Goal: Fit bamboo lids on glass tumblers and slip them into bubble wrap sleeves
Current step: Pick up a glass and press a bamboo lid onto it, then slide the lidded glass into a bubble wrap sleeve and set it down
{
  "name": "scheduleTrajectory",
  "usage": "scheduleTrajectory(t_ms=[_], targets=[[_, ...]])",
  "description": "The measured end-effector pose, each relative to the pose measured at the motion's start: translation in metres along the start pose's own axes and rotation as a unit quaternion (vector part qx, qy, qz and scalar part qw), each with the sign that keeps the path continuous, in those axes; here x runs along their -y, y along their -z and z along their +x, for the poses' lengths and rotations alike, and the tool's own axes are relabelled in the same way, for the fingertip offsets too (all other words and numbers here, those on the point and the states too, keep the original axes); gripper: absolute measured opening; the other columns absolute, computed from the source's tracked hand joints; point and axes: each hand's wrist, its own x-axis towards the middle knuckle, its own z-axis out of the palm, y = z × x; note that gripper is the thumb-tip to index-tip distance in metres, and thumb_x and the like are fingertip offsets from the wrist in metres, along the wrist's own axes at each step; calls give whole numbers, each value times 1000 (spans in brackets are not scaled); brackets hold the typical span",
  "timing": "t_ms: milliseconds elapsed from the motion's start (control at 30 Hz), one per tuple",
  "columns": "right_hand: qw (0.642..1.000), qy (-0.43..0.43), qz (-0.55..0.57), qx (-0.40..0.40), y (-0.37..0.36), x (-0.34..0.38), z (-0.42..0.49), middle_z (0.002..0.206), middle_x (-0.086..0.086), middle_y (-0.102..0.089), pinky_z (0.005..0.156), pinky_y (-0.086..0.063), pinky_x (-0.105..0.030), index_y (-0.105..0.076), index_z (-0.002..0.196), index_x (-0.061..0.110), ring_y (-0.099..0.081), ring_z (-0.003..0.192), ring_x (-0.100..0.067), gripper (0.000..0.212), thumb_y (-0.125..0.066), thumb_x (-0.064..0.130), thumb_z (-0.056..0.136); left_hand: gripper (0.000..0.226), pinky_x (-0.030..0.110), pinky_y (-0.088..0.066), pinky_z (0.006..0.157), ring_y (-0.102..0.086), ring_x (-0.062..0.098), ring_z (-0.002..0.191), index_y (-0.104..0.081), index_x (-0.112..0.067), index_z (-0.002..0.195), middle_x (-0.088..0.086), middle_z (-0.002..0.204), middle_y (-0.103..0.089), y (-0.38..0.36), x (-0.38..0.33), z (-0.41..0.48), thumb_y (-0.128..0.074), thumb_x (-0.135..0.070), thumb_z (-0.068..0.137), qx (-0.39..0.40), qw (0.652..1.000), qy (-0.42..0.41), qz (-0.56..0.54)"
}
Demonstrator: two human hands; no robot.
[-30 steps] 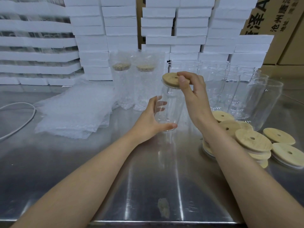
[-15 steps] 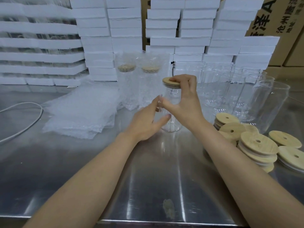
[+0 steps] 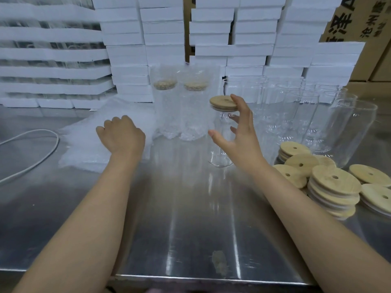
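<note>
A: In the middle of the surface stands the tumbler, upright, with the bamboo lid on its mouth. Is it seated?

B: Hard to tell. It looks level, but the seal does not show. The right hand is just beside the glass with its fingers spread, one tip at the lid's edge, gripping nothing.

A: So a nudge from that hand could tip a tall, narrow glass on slick steel.

B: Yes. The two wrapped tumblers stand just behind it and the bare tumblers are near on the right, so one fall could knock others.

A: And the left hand?

B: It rests on the pile of bubble wrap sleeves with its fingers curled under. Whether they pinch a sleeve I cannot tell. Thin sleeves cling, so it might lift several at once.

A: Anything else?

B: If the lid is only resting, sliding the tumbler into a sleeve could drag it off. The right forearm could also sweep the lid stacks beside it.
</note>
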Motion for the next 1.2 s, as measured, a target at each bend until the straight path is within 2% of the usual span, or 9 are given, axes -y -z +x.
scheduleTrajectory(t_ms=[300,467,533,600,733,867,1000,1100,1200], targets=[[1000,-11,-13,13,4,-4,3,134,18,-26,94,-39,-9,-23,140,42,-45,118,-7,80,-77,28,83,8,34,-34,62,-48,30,73,-56,-6,90,9,84,-57,29,-39,-22,-52,-11,85,-47,980,-54,-187],[996,-2,-88,-23,5,-1,0,135,13,-30,85,-50,-32,-26,139,41,-49,117,-10,76,-75,36,82,15,17,-47,49,-67,13,59,-61,-8,92,9,79,-67,31,-68,-51,-69,-19,88,190,853,-82,-480],[986,15,-156,-55,8,-1,0,140,0,-33,72,-51,-37,-26,134,38,-48,113,-12,71,-74,36,82,19,15,-44,44,-69,10,59,-61,-4,97,13,85,-71,25,-70,-56,-69,-19,89,262,836,-94,-474],[979,13,-191,-77,13,-4,2,140,-8,-33,65,-50,-35,-25,128,38,-46,114,-15,67,-74,35,82,24,16,-45,50,-67,9,59,-63,-8,88,8,81,-71,20,-66,-53,-74,-29,84,253,873,-142,-392],[979,-36,-157,-126,18,-8,2,139,-4,-32,75,-51,-41,-33,135,25,-48,118,-18,68,-74,36,81,44,29,-49,69,-60,9,71,-62,-18,75,-7,74,-63,20,-59,-49,-81,-56,65,337,891,-221,-207],[981,-61,-124,-136,17,-8,4,136,4,-30,77,-46,-35,-32,136,27,-47,113,-10,69,-73,38,81,19,21,-42,63,-56,6,68,-67,-17,75,-3,78,-67,13,-61,-55,-80,-30,75,351,882,-264,-171],[982,-55,-117,-136,15,-7,4,130,14,-26,77,-42,-30,-30,135,29,-46,113,-8,71,-73,41,79,12,18,-45,63,-58,5,57,-71,-8,77,4,68,-69,11,-63,-56,-62,-7,85,349,868,-228,-269],[977,-64,-117,-165,14,-8,4,128,16,-25,75,-42,-33,-29,134,26,-48,117,-12,73,-74,40,79,13,17,-50,60,-58,4,51,-65,-6,79,4,63,-62,11,-70,-64,-61,-5,91,377,809,-177,-415],[965,-74,-117,-221,14,-7,5,127,13,-24,73,-40,-29,-29,133,18,-49,117,-16,73,-75,38,80,17,24,-52,64,-61,12,56,-59,-12,77,6,67,-63,4,-79,-73,-59,-7,93,374,802,-120,-450]])
